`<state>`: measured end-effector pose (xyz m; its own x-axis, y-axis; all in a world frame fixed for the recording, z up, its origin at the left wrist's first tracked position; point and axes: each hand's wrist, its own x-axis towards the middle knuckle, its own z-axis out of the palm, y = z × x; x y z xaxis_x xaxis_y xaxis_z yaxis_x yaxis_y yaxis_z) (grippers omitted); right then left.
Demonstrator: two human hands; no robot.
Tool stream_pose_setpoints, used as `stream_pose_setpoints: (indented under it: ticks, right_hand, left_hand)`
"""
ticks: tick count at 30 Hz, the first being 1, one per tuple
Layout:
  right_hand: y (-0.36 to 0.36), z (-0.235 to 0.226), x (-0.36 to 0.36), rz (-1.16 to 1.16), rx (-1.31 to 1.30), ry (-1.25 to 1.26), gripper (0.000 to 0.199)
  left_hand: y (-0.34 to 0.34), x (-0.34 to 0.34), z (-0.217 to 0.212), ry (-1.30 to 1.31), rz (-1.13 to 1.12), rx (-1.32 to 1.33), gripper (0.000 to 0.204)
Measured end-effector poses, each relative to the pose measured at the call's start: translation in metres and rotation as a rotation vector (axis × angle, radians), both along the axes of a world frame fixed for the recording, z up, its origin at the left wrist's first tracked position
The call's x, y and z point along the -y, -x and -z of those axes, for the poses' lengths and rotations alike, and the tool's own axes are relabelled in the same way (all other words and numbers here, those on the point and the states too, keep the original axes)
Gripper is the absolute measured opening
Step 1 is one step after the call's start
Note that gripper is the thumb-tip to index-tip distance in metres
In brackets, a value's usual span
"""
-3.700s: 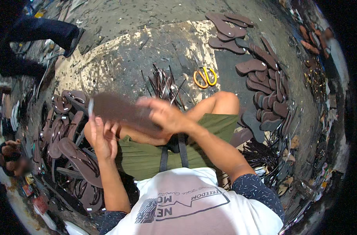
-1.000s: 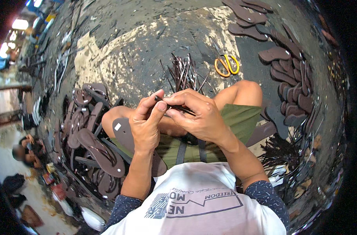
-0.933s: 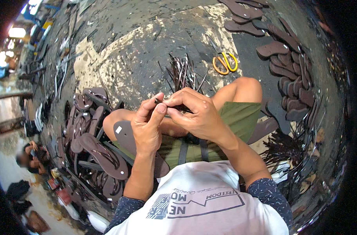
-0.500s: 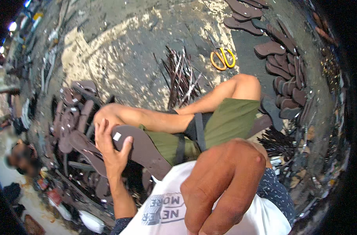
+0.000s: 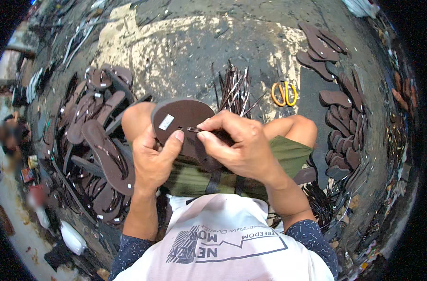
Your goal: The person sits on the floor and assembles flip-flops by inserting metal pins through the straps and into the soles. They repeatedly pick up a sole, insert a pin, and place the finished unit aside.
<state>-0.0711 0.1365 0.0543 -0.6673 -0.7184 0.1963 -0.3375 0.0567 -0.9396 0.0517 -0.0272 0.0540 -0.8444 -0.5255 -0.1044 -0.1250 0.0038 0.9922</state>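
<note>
My left hand (image 5: 153, 157) grips the edge of a brown sandal sole (image 5: 192, 110) with a white sticker on it, thumb pressed on its upper face beside a small hole. The sole is tilted up over my lap. From the right, my right hand (image 5: 241, 145) pinches a thin dark strap (image 5: 193, 129) between thumb and fingertips. The strap's end points at the hole, right beside it; whether it touches the sole I cannot tell. My right hand hides part of the sole and the rest of the strap.
Finished-looking strapped sandals (image 5: 106, 154) lie heaped at my left. Beyond my legs are a bundle of dark strips (image 5: 234, 89) and scissors (image 5: 284, 96) with orange-yellow handles. Rows of brown soles (image 5: 340, 119) lie at the right, near another strip bundle (image 5: 320, 199).
My right hand has come down from close to the camera to the sole, pinching a strap. My left hand has brought the sole up and right, toward the middle.
</note>
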Motion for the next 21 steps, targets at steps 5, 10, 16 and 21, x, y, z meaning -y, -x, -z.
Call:
stream_pose_setpoints:
  ticks: [5, 10, 16, 21]
  right_hand:
    - [0.002, 0.012, -0.015, 0.130, -0.237, 0.019, 0.013]
    - [0.003, 0.003, -0.033, 0.151, -0.299, -0.093, 0.017]
    - [0.004, 0.017, -0.033, 0.282, -0.316, 0.040, 0.017]
    - [0.011, 0.037, -0.028, 0.270, -0.281, -0.040, 0.016]
  left_hand:
    - [0.023, -0.020, 0.003, 0.255, 0.134, -0.027, 0.024]
    - [0.035, -0.035, 0.005, 0.561, 0.161, -0.049, 0.030]
    - [0.042, -0.051, 0.004, 0.508, 0.167, 0.057, 0.040]
    - [0.045, -0.048, 0.020, 0.377, 0.308, 0.054, 0.049]
